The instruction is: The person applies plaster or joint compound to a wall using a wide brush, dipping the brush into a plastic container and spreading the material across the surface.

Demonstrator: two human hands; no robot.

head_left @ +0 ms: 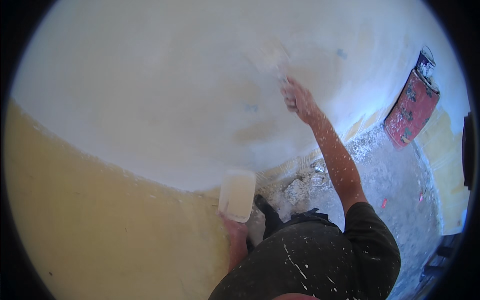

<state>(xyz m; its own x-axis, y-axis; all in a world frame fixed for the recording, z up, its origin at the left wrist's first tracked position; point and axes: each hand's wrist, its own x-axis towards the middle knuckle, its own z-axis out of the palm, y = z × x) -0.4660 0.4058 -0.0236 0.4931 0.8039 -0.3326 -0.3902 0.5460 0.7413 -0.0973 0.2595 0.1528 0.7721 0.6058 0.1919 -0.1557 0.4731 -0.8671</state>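
Note:
My right hand [296,97], speckled white, grips the handle of a blurred brush [272,57] held up against the wall [165,85], whose upper area is coated white. In my left hand [234,226], low beside my body, is a pale rectangular tray [237,195], held by its lower end; it looks filled or coated with cream-white paint. The yellow wall [100,210] lies left of the tray, with a rough white edge above it.
A red patterned rolled mat or board [407,110] leans in the corner at right, beside a splattered bucket [425,62]. The grey floor [390,175] carries white splashes and rubble [297,190] along the wall's foot. A dark object [467,150] stands at the far right.

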